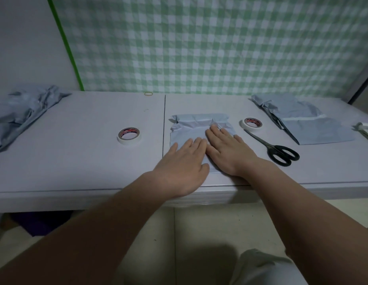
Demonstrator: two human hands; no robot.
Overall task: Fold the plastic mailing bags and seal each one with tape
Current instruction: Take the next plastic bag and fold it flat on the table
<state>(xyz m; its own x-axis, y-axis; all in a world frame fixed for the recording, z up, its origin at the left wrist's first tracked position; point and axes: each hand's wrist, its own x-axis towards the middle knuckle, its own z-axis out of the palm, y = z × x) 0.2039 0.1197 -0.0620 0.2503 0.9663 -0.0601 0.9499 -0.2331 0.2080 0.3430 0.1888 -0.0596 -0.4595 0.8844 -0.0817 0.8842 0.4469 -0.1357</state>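
Home packing corner — green gingham cloth (220,48) behind a white table (76,161), tiled floor (199,229)

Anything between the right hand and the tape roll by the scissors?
Nothing blocks it. The right hand lies flat on the grey-blue plastic mailing bag; the white tape roll sits just right of the bag. Only the blade tips of the black-handled scissors lie close by its near edge.

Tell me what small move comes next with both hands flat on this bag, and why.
Probably hold the mailing bag down with the left hand and reach the right hand to the nearer tape roll: the fold looks flattened, and no tape shows on it yet.
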